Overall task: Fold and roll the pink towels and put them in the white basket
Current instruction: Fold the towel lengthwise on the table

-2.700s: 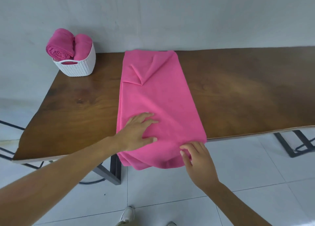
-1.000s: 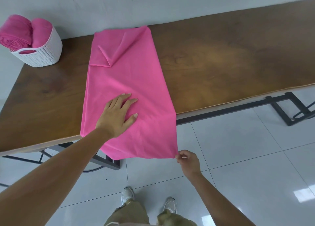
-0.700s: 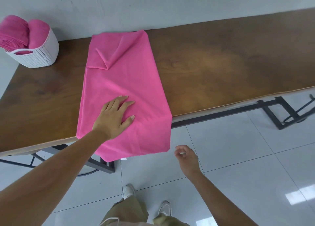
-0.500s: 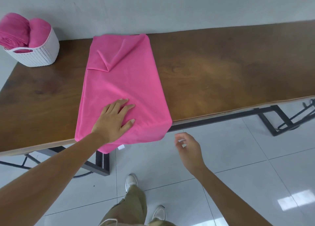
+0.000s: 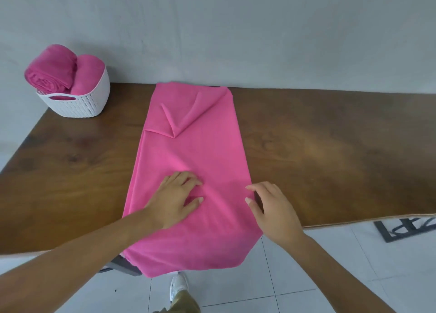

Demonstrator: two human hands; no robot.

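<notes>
A pink towel [image 5: 195,152] lies lengthwise across the brown table [image 5: 330,159], folded into a long strip. Its far end has a creased, turned-over flap, and its near end hangs over the table's front edge. My left hand [image 5: 174,199] presses flat on the towel near that edge, fingers spread. My right hand [image 5: 271,206] rests open at the towel's right edge, fingertips touching the cloth. At the far left corner stands the white basket [image 5: 77,105] holding two rolled pink towels [image 5: 59,72].
A plain grey wall runs behind the table. Black metal table legs [image 5: 401,230] show at the right below the tabletop. White floor tiles and my shoe [image 5: 178,286] lie below the hanging towel end.
My right hand let go of the towel's hanging corner and came up to the towel's right edge on the table. My left hand stayed pressed on the towel.
</notes>
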